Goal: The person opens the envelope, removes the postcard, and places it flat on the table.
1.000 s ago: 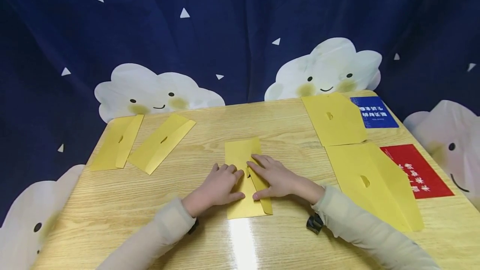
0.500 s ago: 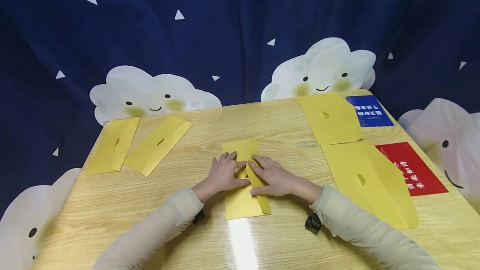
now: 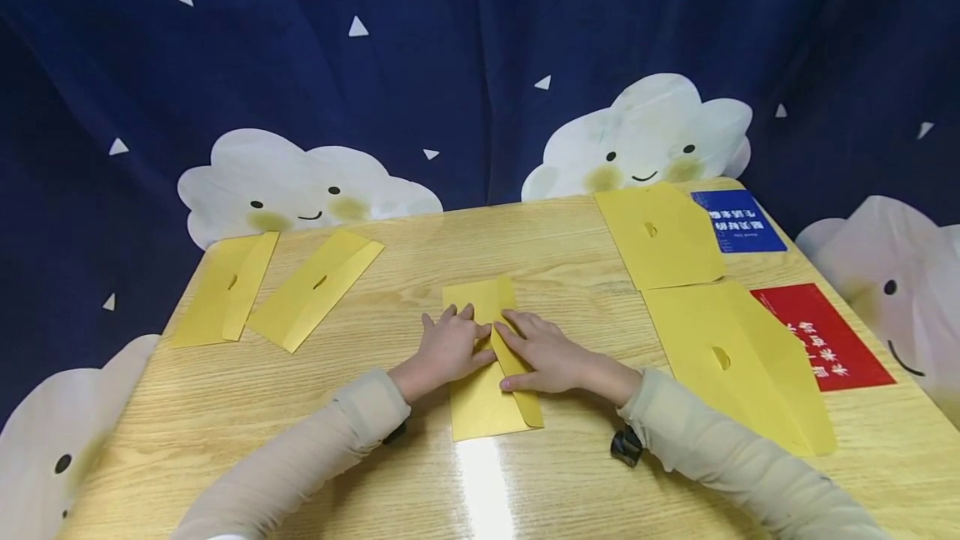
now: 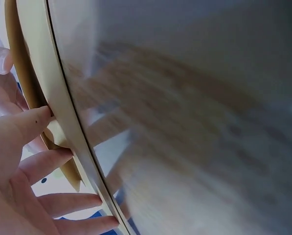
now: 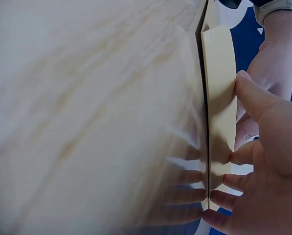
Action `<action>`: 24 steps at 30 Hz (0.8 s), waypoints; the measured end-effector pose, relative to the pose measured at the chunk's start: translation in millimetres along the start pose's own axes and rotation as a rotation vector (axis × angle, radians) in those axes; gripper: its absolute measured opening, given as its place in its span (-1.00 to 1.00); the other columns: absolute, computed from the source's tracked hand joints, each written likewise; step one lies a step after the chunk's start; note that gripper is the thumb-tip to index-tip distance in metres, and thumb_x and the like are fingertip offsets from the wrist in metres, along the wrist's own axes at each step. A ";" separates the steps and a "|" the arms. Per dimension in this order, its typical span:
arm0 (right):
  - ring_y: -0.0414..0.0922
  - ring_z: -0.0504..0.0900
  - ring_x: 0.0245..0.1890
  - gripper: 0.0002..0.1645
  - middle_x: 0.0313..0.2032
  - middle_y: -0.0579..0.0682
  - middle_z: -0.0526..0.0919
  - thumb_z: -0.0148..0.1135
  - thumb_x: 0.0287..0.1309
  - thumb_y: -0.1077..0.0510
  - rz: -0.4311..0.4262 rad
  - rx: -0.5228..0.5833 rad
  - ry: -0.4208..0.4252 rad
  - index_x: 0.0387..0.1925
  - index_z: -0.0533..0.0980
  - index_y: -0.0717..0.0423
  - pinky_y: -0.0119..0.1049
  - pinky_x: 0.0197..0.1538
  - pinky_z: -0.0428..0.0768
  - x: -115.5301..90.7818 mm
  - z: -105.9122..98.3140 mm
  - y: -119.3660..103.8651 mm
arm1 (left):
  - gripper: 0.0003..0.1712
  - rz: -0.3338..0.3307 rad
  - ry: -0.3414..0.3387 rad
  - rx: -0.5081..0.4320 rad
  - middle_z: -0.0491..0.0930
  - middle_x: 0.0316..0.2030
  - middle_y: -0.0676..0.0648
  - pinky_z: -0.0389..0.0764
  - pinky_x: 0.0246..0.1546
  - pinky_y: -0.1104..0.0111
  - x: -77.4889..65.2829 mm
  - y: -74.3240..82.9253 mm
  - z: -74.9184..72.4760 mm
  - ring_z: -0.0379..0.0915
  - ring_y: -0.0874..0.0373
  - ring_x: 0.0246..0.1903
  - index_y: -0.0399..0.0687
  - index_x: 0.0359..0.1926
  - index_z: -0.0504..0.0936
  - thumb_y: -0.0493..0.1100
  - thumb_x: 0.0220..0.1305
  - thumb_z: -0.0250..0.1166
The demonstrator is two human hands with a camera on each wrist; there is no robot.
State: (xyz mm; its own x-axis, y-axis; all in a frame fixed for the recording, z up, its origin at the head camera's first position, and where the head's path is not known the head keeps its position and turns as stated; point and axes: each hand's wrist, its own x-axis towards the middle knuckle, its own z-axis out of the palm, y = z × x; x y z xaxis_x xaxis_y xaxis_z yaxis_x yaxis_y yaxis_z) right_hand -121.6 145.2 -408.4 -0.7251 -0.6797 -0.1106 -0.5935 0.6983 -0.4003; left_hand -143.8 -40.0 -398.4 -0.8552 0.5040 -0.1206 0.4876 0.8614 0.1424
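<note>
A yellow envelope (image 3: 472, 415) lies upright in front of me at mid-table, its long side flap (image 3: 522, 402) partly raised along the right. My left hand (image 3: 447, 348) rests on its left half, thumb and forefinger at the slot by the flap edge. In the left wrist view a small tongue (image 4: 57, 134) shows between that thumb and forefinger. My right hand (image 3: 552, 354) lies over the flap, fingers spread and fairly straight. Its thumb touches the flap lower down. The right wrist view shows the fingertips (image 5: 226, 155) along the flap's edge. The slot itself is hidden by the hands.
Two yellow envelopes (image 3: 225, 294) (image 3: 318, 290) with folded flaps lie at the back left. On the right are two larger unfolded yellow envelopes (image 3: 652, 244) (image 3: 731, 348). Beside them lie a blue card (image 3: 742, 223) and a red card (image 3: 832, 340), both partly covered.
My left hand has moved right and away from me on the envelope, its thumb and forefinger now at the flap edge. The right hand stays nearly in place.
</note>
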 end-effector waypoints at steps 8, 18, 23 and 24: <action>0.26 -0.07 0.31 -0.03 0.35 0.28 -0.10 0.10 0.13 -0.23 0.013 0.028 0.000 0.37 -0.01 0.19 0.21 0.20 0.03 0.8 -1.8 1.0 | -0.51 0.030 -0.024 -0.065 0.25 0.21 -0.32 0.19 -0.07 -0.32 0.1 -5.5 0.2 0.14 -0.36 0.16 0.05 0.11 0.53 0.10 0.19 0.19; 0.22 -0.08 0.32 -0.09 0.35 0.27 -0.10 0.12 0.14 -0.18 0.014 0.078 0.004 0.39 0.00 0.07 0.19 0.21 0.01 0.0 -3.0 2.3 | -0.52 0.103 -0.023 -0.127 0.23 0.19 -0.41 0.27 -0.09 -0.27 -3.6 -11.3 0.7 0.11 -0.42 0.15 -0.04 0.10 0.53 0.05 0.20 0.21; 0.21 -0.08 0.32 -0.10 0.35 0.26 -0.09 0.14 0.12 -0.18 0.031 0.091 0.012 0.37 0.05 0.09 0.17 0.23 0.01 -0.9 -3.6 2.5 | -0.51 0.117 -0.020 -0.132 0.23 0.19 -0.42 0.28 -0.07 -0.25 -3.3 -13.3 2.8 0.10 -0.43 0.15 -0.03 0.12 0.51 0.04 0.20 0.21; 0.21 -0.08 0.32 -0.10 0.35 0.26 -0.08 0.15 0.12 -0.18 0.029 0.092 0.018 0.37 0.06 0.10 0.17 0.23 0.01 -1.1 -4.0 2.6 | -0.51 0.116 -0.020 -0.134 0.22 0.19 -0.42 0.27 -0.07 -0.25 -3.3 -13.4 3.0 0.10 -0.43 0.15 -0.03 0.12 0.51 0.04 0.20 0.21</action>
State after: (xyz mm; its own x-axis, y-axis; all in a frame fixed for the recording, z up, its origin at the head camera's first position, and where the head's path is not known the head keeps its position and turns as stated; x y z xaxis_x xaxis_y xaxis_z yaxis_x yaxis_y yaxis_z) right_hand -123.8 148.7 -405.7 -0.7484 -0.6544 -0.1076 -0.5378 0.6937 -0.4791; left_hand -147.0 -53.1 -402.9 -0.7901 0.6021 -0.1151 0.5542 0.7819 0.2857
